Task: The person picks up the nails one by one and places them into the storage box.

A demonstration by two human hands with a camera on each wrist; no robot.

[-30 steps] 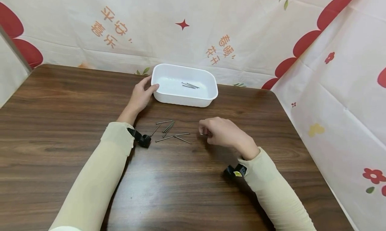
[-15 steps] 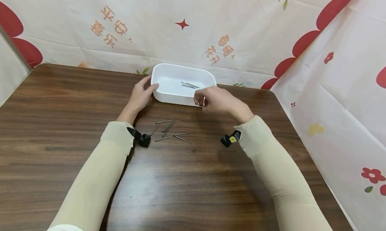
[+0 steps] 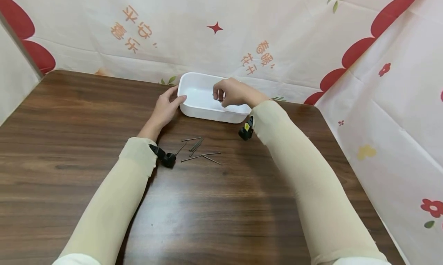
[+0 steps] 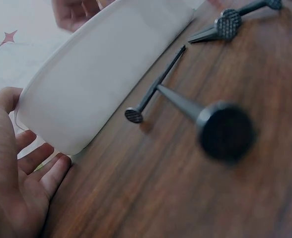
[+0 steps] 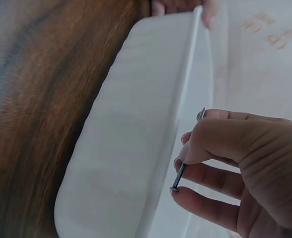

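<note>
My left hand [image 3: 164,110] grips the left end of a white plastic tub [image 3: 209,114], its thumb over the rim and its fingers against the outer wall. Over the tub's right half, my right hand [image 3: 236,92] pinches a steel nail [image 5: 179,177] between thumb and fingertips. That nail's flat head points down and left in the right wrist view. Below the tub, several loose nails [image 3: 191,158] lie scattered on the table. In the left wrist view, two crossing nails [image 4: 150,97] appear close up. The tub's contents are hidden behind my right hand in the head view.
The dark wooden table [image 3: 86,115] ends just behind the tub, at a white patterned cloth [image 3: 183,34]. More of that cloth hangs along the right edge. Each wrist carries a small black camera [image 3: 168,160].
My right hand has moved from the table beside the loose nails, up and forward, to above the tub with its nail. My left hand keeps its hold on the tub.
</note>
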